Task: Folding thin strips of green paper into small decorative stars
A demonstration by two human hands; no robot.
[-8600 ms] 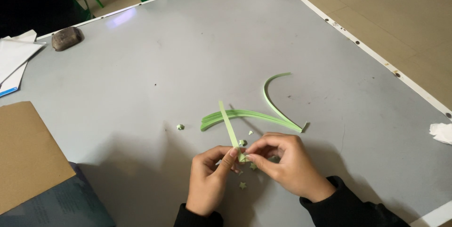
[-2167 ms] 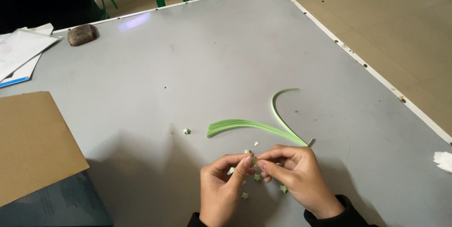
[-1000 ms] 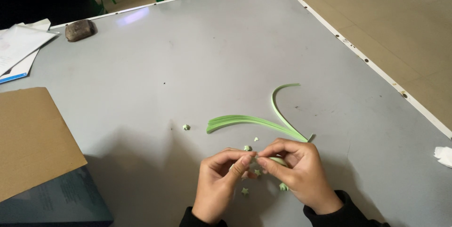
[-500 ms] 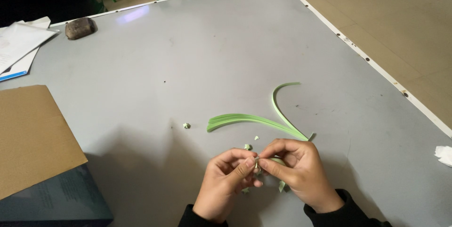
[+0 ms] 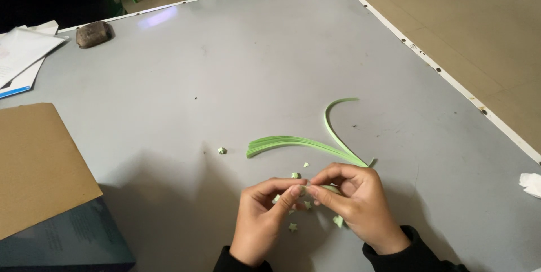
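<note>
Your left hand (image 5: 264,215) and right hand (image 5: 354,201) meet fingertip to fingertip low on the grey worktop (image 5: 270,69), both pinched on a small pale green paper piece (image 5: 307,187); it is mostly hidden, likely a folded strip end. The bundle of green paper strips (image 5: 304,143) lies just beyond your right hand. Tiny green paper stars (image 5: 292,227) sit scattered beside the strips, around your fingers. Well left of the strips: a brown cardboard sheet (image 5: 39,165) on a dark blue box (image 5: 73,244).
</note>
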